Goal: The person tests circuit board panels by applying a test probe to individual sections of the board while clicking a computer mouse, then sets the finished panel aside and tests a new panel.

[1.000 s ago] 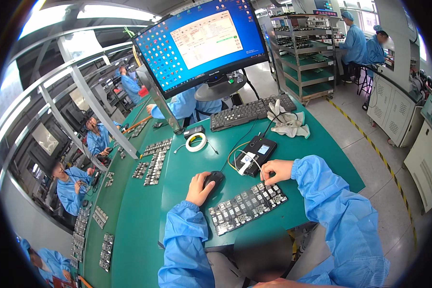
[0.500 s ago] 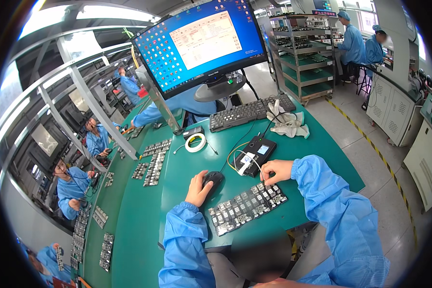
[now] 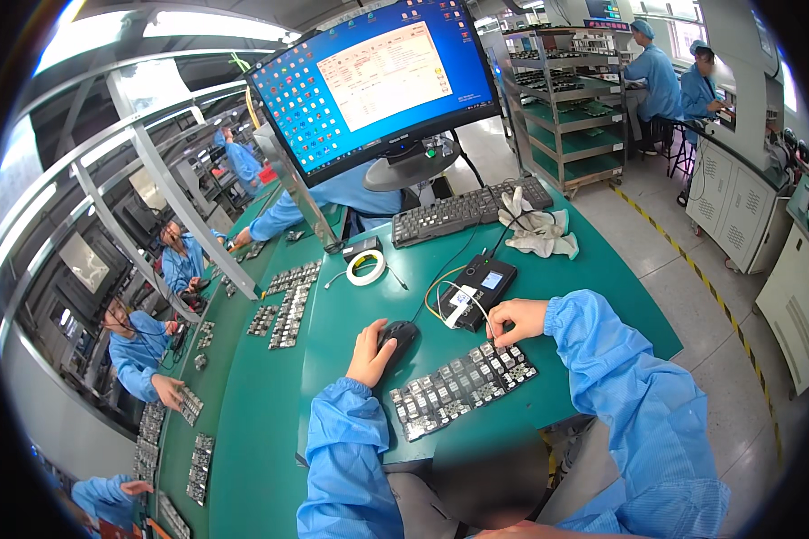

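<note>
My left hand [image 3: 366, 359] rests over a black computer mouse [image 3: 401, 336], fingers curled on it. My right hand [image 3: 519, 322] pinches the end of a thin cable [image 3: 479, 303] at the far right corner of a panel of small circuit boards [image 3: 463, 390]. The fingers hide the cable's tip. The panel lies flat and slanted on the green table, with rows of silvery metal parts. Just beyond it sits a black box-shaped device [image 3: 493, 280] with a small lit screen and a white label, joined to the cable.
A monitor [image 3: 377, 81] stands at the back, with a keyboard [image 3: 467, 212] and pale gloves [image 3: 539, 225] before it. A white tape roll [image 3: 365, 268] and more board panels [image 3: 288, 310] lie left. Co-workers in blue sit along the line; a shelf rack [image 3: 571, 108] stands behind.
Both my hands stay in place, on the mouse and at the panel. At the left, a co-worker's hand has reached down to a board panel on the line.
</note>
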A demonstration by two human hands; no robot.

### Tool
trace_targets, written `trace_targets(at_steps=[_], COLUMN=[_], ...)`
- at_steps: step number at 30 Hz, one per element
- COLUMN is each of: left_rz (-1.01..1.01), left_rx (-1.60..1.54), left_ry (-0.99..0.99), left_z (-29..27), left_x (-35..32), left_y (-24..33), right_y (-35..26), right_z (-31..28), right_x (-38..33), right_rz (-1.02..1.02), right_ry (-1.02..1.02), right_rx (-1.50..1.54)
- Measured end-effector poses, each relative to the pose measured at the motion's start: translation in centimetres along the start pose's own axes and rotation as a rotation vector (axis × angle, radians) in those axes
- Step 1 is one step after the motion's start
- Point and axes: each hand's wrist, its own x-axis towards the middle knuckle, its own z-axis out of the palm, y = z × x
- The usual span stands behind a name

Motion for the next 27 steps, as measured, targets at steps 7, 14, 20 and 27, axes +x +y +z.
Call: trace_targets(at_steps=[7,14,20,27], left_rz=[-0.011,-0.023,-0.007,-0.013], left_rx=[-0.035,-0.092,-0.061,0.013], left_ry=[0.017,0.048,0.116,0.133], left_z=[0.1,0.3,0.4,0.2], left_x=[0.0,0.0,0.1,0.0], left_y=[-0.4,-0.9,-1.3,-1.0], right_y=[-0.2,-0.2,-0.1,0.0], right_z=[-0.1,-0.1,0.0,-0.1], right_x=[0.1,0.0,0.0,0.0], right_rz=[-0.004,0.008,0.006,0.022], right_ry=[0.003,0.010,-0.002,-0.008], right_rx=[-0.019,-0.011,0.006,0.013])
